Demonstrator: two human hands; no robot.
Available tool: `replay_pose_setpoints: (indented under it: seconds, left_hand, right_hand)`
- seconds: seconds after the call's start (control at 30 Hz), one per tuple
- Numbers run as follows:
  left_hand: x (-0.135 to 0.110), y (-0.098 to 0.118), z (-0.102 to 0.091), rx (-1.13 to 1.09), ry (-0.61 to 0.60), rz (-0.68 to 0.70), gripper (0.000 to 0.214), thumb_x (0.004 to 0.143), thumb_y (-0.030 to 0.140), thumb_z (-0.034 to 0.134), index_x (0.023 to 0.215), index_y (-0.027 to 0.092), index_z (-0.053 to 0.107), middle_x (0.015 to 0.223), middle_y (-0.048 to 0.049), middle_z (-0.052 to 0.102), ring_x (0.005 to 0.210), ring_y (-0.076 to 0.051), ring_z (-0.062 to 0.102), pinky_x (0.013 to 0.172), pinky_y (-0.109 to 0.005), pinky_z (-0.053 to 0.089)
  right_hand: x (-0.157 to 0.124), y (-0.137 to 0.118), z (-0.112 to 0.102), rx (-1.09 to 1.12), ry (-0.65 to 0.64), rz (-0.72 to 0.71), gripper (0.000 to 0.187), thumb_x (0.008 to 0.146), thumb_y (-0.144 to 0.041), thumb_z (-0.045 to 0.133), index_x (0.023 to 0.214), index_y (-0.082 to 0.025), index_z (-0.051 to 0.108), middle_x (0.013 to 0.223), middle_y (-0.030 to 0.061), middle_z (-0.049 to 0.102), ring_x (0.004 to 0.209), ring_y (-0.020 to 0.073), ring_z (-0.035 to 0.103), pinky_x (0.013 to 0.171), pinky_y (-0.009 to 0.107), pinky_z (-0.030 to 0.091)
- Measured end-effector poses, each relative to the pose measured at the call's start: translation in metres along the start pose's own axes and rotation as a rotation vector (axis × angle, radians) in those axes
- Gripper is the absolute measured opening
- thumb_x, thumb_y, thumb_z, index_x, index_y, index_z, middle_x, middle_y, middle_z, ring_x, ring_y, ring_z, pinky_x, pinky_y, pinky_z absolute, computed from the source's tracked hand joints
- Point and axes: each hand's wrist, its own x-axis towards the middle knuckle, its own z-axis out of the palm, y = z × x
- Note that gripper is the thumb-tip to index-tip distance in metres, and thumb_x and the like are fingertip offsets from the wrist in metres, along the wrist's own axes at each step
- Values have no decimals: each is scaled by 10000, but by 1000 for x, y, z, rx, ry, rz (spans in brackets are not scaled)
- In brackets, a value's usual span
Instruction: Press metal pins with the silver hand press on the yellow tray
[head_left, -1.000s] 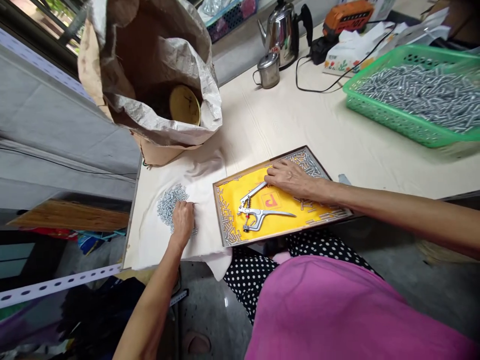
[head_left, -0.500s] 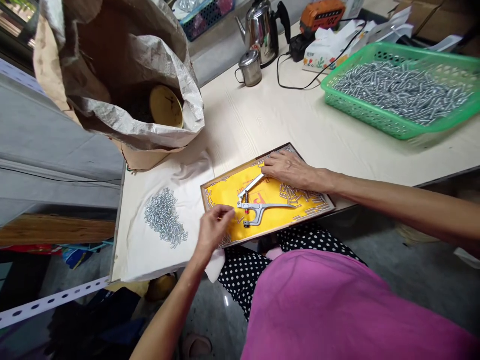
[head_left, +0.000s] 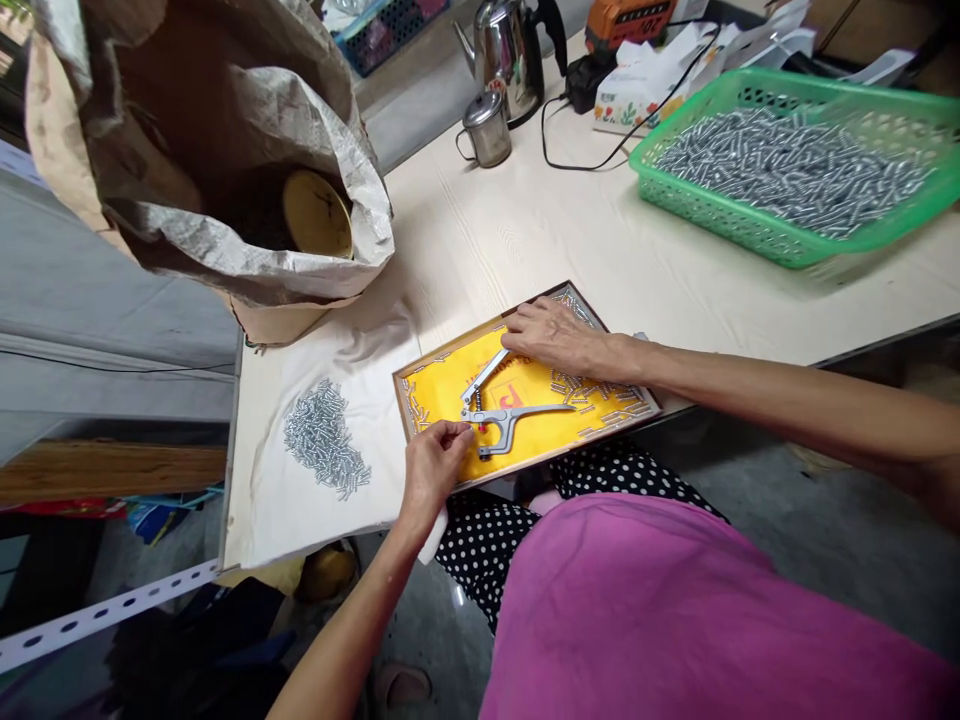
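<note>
A shallow tray [head_left: 411, 400] lined with yellow cloth lies at the table's near edge, over my lap. Silver hand pliers [head_left: 504, 412] lie open on the yellow cloth, with small metal pins scattered around them. My left hand [head_left: 433, 466] is pinched at the jaw end of the pliers, holding something too small to make out. My right hand [head_left: 551, 337] lies over the upper handle of the pliers, fingers curled on it. A heap of small metal pins [head_left: 324, 438] lies on a white cloth [head_left: 300, 500] to the left of the tray.
A large crumpled paper sack [head_left: 225, 180] with a yellow cup inside stands at the back left. A green basket [head_left: 795, 250] full of metal pins sits at the right. A kettle [head_left: 510, 50], a small steel mug [head_left: 486, 128], a cable and a tissue box stand at the back.
My left hand left the pin heap on the white cloth and moved right to the pliers' jaw end, now pinched there. My right hand shifted slightly onto the pliers' handle.
</note>
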Motion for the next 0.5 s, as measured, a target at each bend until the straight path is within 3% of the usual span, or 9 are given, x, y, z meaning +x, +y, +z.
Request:
replay_pose_setpoints:
  seconds: [0.2,0.37,0.5]
  left_hand:
    - [3,0,10,-141,-127,-239,187,740,300,720,636,157,657,453,46,553,392,-84,449,422,-208,339]
    - [1,2,8,-240,-188,-396,187,737,244,756,639,149,627,447,35,573,362,-76,463,408,-194,375]
    - [0,5,8,-227,-242,-438,183,738,199,764,625,144,631,454,21,594,378,-71,486,425,-178,383]
  right_hand:
    - [11,-6,8,25,-38,-17,222,993,-175,433,987,-184,655,977,99,648,935,247,467,790,373,263]
    - [13,-10,20,35,2,-27,215,978,-180,432,987,-203,647,954,83,630,945,257,451,826,391,291]
    - [12,-12,31,74,14,-46,194,986,-201,434,999,-221,626,960,65,611,985,259,440,871,397,298]
